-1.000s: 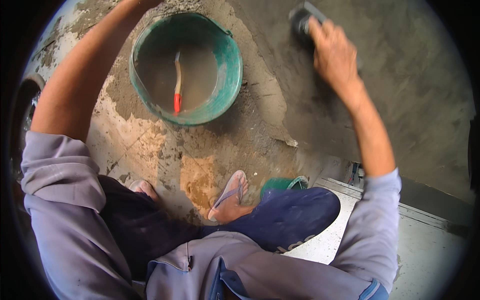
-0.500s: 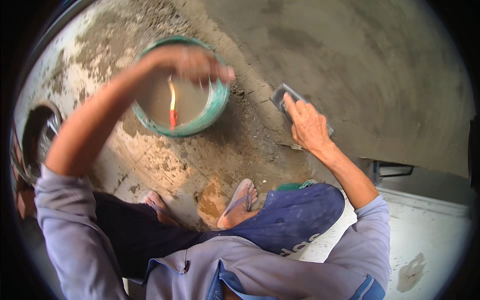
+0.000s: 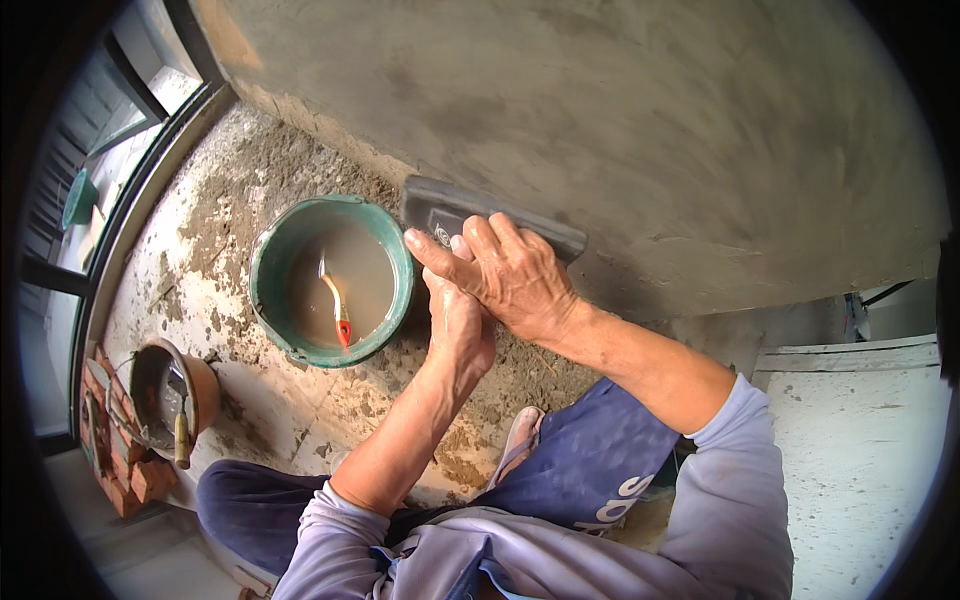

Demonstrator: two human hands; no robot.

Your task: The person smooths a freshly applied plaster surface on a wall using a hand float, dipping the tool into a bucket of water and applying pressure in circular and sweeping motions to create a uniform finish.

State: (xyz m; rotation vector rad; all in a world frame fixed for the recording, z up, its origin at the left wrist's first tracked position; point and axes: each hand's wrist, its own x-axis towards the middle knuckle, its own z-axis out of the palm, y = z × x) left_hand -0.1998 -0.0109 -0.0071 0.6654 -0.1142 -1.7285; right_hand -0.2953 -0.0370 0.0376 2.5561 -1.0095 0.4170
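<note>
A dark grey plastering float [image 3: 495, 213] is up against the grey plastered wall [image 3: 640, 120]. My right hand [image 3: 520, 275] is closed at the float's handle, its index finger stretched out to the left; the handle itself is hidden. Wet and pressed close under it, my left hand [image 3: 460, 320] touches the right one, most of its fingers covered. Left of both hands stands a green bucket [image 3: 262, 285] of murky water [image 3: 305, 285]. In that water leans a thin tool [image 3: 335, 296] with a yellowish shaft and a red end.
At the lower left, a brown mortar-stained bucket [image 3: 207, 392] holds a wooden-handled trowel [image 3: 182, 440] beside stacked red bricks [image 3: 150, 480]. Mortar spatters cover the floor [image 3: 225, 250]. A dark-framed glazed opening [image 3: 150, 190] borders the left side; a white board [image 3: 860, 440] lies at right.
My left hand has come from above the green bucket to the right hand. The float and right hand have shifted left in view. The view has turned, bringing the brown bucket and bricks into sight.
</note>
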